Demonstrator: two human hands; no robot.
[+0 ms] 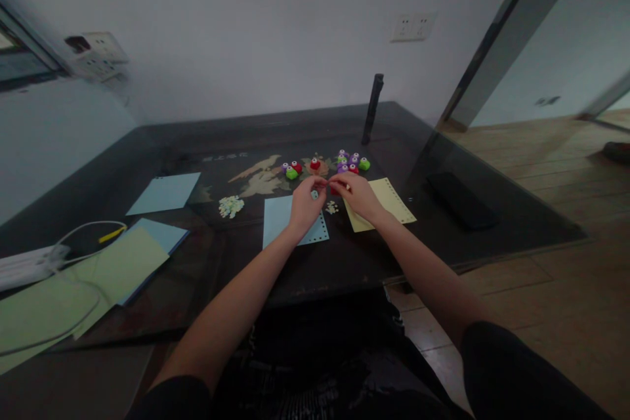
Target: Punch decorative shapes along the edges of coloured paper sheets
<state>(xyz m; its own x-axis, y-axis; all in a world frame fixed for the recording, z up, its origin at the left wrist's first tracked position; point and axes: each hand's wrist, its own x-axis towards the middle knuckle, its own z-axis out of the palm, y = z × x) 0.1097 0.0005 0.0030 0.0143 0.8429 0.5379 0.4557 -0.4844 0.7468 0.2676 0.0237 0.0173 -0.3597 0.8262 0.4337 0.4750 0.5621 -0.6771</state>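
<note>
My left hand (308, 200) and my right hand (363, 195) meet fingertip to fingertip above the dark table. Both are closed in a pinch; whatever sits between the fingertips is too small to make out. Beneath my left hand lies a light blue sheet (277, 215) with holes along its edge. A yellow sheet (394, 200), also punched along its edges, lies partly under my right hand. Between the sheets is a small heap of pale bits (332, 208). Just beyond my hands stand red, green and purple toys with round eyes, among them a red one (315, 165).
A larger heap of pale bits (230, 206) lies to the left. More sheets (165, 193), a white power strip (29, 267) and a cable occupy the left side. A black upright post (373, 108) stands behind; a black flat object (461, 201) lies at right.
</note>
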